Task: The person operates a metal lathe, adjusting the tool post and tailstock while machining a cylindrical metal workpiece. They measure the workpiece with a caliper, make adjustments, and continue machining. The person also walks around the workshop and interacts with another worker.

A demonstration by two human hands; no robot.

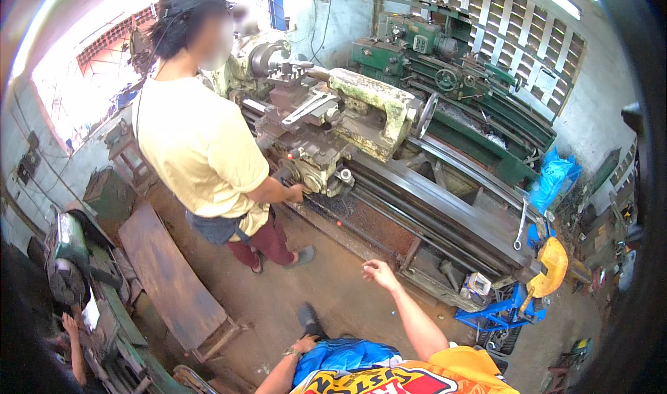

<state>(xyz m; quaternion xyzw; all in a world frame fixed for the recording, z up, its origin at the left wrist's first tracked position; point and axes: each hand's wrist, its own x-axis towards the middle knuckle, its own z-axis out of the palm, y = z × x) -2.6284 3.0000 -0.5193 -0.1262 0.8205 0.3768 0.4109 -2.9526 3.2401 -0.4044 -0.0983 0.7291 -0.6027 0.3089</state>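
Lathe (455, 210) stood ahead of us, its bed running from upper left to lower right. Our right hand (379, 273) was raised before the lathe's lower front edge, fingers loosely bent, nothing seen in it; it looked clear of the metal. Our left hand (304, 344) lay against our blue shorts (344, 353); we could not tell whether its fingers gripped anything.

A co-worker stood at the carriage (321, 154), their hand (296, 194) by its handwheel (314, 183); contact was not clear. One wrench (310, 108) lay across the carriage top, beside the tailstock (372, 109). A second wrench (521, 226) lay at the near end of the bed.

Judgement on method: at this spot, free hands did best kept loose and well back from the long rods (417, 229) along the front, with one person alone working the handwheel. Any pointing was best done from outside the red-knobbed lever (339, 223). Loose wrenches on the machine were a hazard under motion; whether the chuck (267, 59) was turning, we could not tell.
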